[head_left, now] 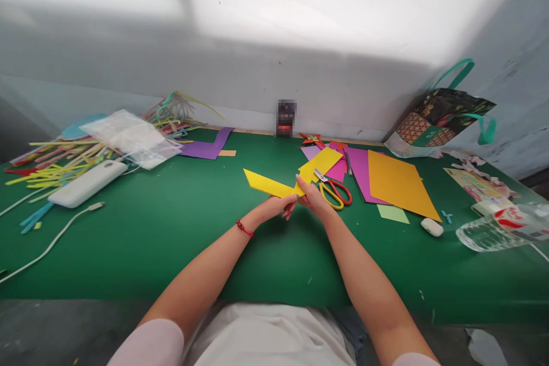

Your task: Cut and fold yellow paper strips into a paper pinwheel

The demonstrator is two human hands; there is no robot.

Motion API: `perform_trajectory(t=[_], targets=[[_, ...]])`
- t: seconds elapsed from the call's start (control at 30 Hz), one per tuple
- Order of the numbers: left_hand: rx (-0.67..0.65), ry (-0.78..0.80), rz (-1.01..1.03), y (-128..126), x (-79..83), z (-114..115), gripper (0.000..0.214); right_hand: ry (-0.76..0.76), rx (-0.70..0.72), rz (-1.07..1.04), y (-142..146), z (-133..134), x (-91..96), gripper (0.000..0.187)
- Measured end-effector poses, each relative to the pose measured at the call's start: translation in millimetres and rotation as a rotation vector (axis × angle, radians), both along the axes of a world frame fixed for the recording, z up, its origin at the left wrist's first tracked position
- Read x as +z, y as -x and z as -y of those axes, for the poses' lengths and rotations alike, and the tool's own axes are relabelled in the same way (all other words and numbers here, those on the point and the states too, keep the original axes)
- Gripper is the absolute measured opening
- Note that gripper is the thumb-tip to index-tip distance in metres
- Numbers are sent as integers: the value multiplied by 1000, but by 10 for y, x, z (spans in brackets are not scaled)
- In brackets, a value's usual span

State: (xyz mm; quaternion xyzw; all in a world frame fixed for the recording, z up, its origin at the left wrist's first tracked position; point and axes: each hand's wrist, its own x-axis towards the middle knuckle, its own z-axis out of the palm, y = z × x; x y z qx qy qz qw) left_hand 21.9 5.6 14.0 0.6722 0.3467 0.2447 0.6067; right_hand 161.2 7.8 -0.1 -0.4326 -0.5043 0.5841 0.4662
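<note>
A bent strip of yellow paper (270, 185) is held between my two hands above the green table, with one arm of it pointing left. My left hand (281, 203) pinches it from below near the bend. On the other side of the bend, my right hand (311, 194) grips it with the thumb on top. Just beyond my right hand lie scissors (332, 193) with one yellow and one red handle. More yellow paper (328, 160) stretches up and right from my hands; whether it is part of the same strip I cannot tell.
Purple paper (201, 149), a white power bank (88, 184) and a heap of coloured strips (47, 166) lie left. Right are an orange sheet (398, 183), a white earbud case (432, 227), a plastic bottle (484, 234) and a patterned bag (433, 120). A wall (240, 57) stands behind.
</note>
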Motion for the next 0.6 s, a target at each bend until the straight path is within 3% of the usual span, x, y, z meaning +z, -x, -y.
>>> perform_trajectory(t=[0.27,0.6], targets=[[-22,29,-42,-17,6,30,42,53,-338,-133,-51,-95,6,47],[-60,2,-35,-4,19,38,42,68,-300,-173,-58,-82,54,38]])
